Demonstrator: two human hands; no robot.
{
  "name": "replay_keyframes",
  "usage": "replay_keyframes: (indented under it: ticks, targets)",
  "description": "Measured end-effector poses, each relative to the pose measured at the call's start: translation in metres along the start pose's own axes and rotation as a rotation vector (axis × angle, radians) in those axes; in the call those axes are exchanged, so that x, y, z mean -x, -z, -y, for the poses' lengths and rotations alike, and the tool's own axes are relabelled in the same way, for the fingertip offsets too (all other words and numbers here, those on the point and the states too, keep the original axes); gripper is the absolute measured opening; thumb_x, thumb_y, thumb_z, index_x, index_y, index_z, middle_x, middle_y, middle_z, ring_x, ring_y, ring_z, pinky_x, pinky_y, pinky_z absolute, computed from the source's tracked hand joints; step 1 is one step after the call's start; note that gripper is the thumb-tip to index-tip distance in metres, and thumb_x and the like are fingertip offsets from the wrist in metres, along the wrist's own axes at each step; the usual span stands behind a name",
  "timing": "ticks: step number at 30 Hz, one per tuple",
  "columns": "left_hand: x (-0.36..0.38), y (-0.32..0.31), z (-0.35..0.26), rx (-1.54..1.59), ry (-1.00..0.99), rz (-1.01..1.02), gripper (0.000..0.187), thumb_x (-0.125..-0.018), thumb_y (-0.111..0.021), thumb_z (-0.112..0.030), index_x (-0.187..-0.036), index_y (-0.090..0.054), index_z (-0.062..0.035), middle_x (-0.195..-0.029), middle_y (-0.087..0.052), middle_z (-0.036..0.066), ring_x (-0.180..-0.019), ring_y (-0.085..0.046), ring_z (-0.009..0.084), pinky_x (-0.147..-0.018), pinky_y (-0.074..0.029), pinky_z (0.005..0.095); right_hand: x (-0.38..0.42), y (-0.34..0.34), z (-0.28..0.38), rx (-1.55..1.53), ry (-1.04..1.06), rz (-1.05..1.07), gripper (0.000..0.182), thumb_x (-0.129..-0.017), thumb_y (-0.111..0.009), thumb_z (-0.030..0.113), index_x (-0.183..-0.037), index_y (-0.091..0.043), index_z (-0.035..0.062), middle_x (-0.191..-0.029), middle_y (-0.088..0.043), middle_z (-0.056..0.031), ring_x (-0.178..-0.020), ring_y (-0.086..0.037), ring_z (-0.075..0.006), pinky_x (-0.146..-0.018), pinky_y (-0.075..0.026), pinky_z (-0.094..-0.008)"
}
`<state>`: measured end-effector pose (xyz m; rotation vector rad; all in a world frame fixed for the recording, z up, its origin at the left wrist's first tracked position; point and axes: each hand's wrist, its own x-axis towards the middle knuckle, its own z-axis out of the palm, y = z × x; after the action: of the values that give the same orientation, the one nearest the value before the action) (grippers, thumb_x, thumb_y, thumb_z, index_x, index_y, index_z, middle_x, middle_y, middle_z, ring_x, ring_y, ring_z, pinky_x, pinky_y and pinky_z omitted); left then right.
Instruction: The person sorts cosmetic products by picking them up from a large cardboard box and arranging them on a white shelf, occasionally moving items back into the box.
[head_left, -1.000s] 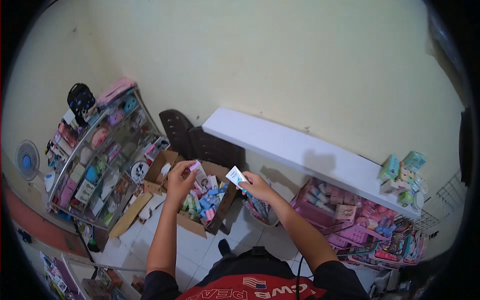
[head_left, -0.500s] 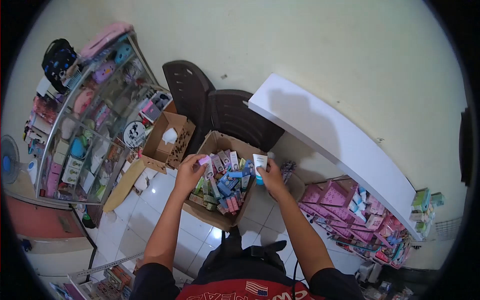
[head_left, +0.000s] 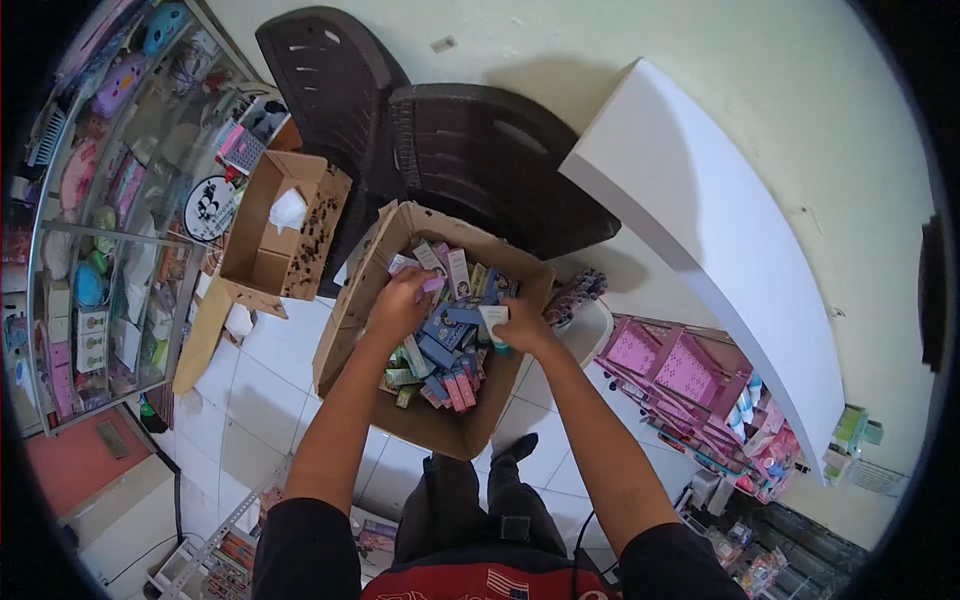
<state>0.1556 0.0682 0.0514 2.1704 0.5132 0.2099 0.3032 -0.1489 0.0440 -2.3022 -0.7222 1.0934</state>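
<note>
A large open cardboard box (head_left: 335, 345) stands on the floor before me, holding many small product cartons in blue, pink, green and white. My left hand (head_left: 402, 303) is inside its left part, fingers closed on a small lilac carton (head_left: 433, 285), much of it hidden by the hand. At the right part of the box, my right hand (head_left: 525, 328) grips a squeeze tube (head_left: 494, 322), white with a teal end. Blue cartons (head_left: 440, 327) lie between the two hands, and pink cartons (head_left: 460, 388) sit nearer to me.
A smaller cardboard box (head_left: 262, 270) with white paper inside stands to the left, by a glass display case (head_left: 110, 250). Dark plastic chairs (head_left: 480, 150) are behind. A white shelf (head_left: 690, 210) juts out on the right above a pink rack (head_left: 690, 375).
My view has tilted down and come closer to the box. Both hands have lowered into the box, the tube and the lilac carton still in them.
</note>
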Motion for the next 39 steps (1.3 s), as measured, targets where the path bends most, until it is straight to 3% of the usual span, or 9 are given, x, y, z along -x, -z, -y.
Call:
replay_keyframes:
  ticks: [4,6,13,19,23,28,32,35,39]
  targets:
    - [-0.012,-0.026,0.024,-0.077,-0.022,0.062,0.031,-0.083,-0.068,-0.006,-0.115,-0.068,-0.0058,-0.112,-0.066,0.018,-0.1,-0.066,0.0383,-0.086,-0.054,0.046,-0.019,-0.036,-0.019,0.141,-0.001,0.156,0.031,-0.076,-0.069,0.009,-0.105,-0.07,-0.0016,-0.099,-0.071,-0.027,-0.095,-0.071,-0.0376,-0.085,-0.055,-0.0416]
    - [-0.016,-0.039,0.038,-0.094,-0.03,0.065,0.031,-0.084,-0.068,-0.005,-0.115,-0.068,-0.0054,-0.112,-0.066,0.018,-0.101,-0.066,0.0389,-0.088,-0.054,0.0466,-0.026,-0.053,-0.021,0.272,-0.072,0.132,0.02,-0.083,-0.063,0.005,-0.101,-0.069,0.0,-0.105,-0.07,-0.0276,-0.103,-0.068,-0.0424,-0.092,-0.054,-0.0487]
    - [-0.047,-0.059,0.062,-0.15,0.024,0.081,0.035,-0.084,-0.063,0.002,-0.119,-0.067,-0.0018,-0.113,-0.066,0.021,-0.107,-0.064,0.0408,-0.092,-0.052,0.0466,-0.024,-0.069,-0.021,0.35,-0.141,0.103,0.019,-0.085,-0.063,0.004,-0.101,-0.07,-0.0027,-0.108,-0.069,-0.0294,-0.105,-0.068,-0.0442,-0.091,-0.057,-0.0485]
    - [-0.053,-0.059,0.055,-0.131,0.057,-0.002,0.033,-0.085,-0.063,0.002,-0.117,-0.067,-0.0015,-0.11,-0.066,0.022,-0.103,-0.064,0.0408,-0.091,-0.052,0.0469,-0.013,-0.058,-0.001,0.462,-0.121,0.065,0.019,-0.085,-0.055,0.001,-0.091,-0.072,-0.0053,-0.097,-0.07,-0.0305,-0.094,-0.069,-0.0462,-0.084,-0.058,-0.0507]
    - [-0.042,-0.058,0.054,-0.146,-0.02,-0.048,0.033,-0.084,-0.066,-0.002,-0.117,-0.066,-0.0018,-0.112,-0.065,0.022,-0.101,-0.064,0.0421,-0.088,-0.053,0.0465,0.0,-0.036,0.01,0.354,-0.062,0.008,0.019,-0.086,-0.055,0.002,-0.096,-0.07,-0.0037,-0.102,-0.069,-0.03,-0.098,-0.068,-0.0462,-0.086,-0.057,-0.0511]
    - [-0.015,-0.036,0.004,0.026,0.148,0.045,0.032,-0.087,-0.069,-0.009,-0.118,-0.066,-0.002,-0.112,-0.066,0.022,-0.1,-0.066,0.0397,-0.085,-0.053,0.0458,0.01,-0.021,0.007,0.183,0.066,-0.169,0.022,-0.087,-0.062,0.006,-0.106,-0.067,-0.0027,-0.109,-0.067,-0.0284,-0.1,-0.066,-0.0447,-0.088,-0.054,-0.051]
    - [0.005,-0.031,-0.014,0.076,0.013,-0.041,0.03,-0.09,-0.068,-0.012,-0.118,-0.066,-0.0012,-0.113,-0.067,0.022,-0.1,-0.066,0.0392,-0.086,-0.053,0.0445,0.028,-0.011,0.006,-0.105,0.213,-0.238,0.034,-0.085,-0.072,0.013,-0.116,-0.066,-0.0002,-0.106,-0.069,-0.0225,-0.093,-0.07,-0.0352,-0.085,-0.055,-0.0434]
    - [0.022,-0.013,-0.05,0.062,-0.049,-0.024,0.029,-0.093,-0.067,-0.01,-0.12,-0.065,-0.0001,-0.113,-0.068,0.021,-0.101,-0.068,0.0348,-0.087,-0.054,0.0399,0.06,0.012,0.024,-0.273,0.17,-0.253,0.033,-0.086,-0.073,0.016,-0.116,-0.067,0.0015,-0.106,-0.07,-0.0198,-0.095,-0.07,-0.0315,-0.084,-0.055,-0.0399]
    - [0.048,0.0,-0.105,0.326,-0.051,-0.009,0.026,-0.097,-0.065,-0.006,-0.122,-0.064,0.0008,-0.113,-0.069,0.014,-0.106,-0.066,0.0199,-0.091,-0.051,0.0323,0.117,0.035,0.02,-0.426,0.191,-0.326,0.031,-0.089,-0.072,0.018,-0.116,-0.068,0.0025,-0.106,-0.07,-0.0181,-0.097,-0.071,-0.0277,-0.085,-0.055,-0.0359]
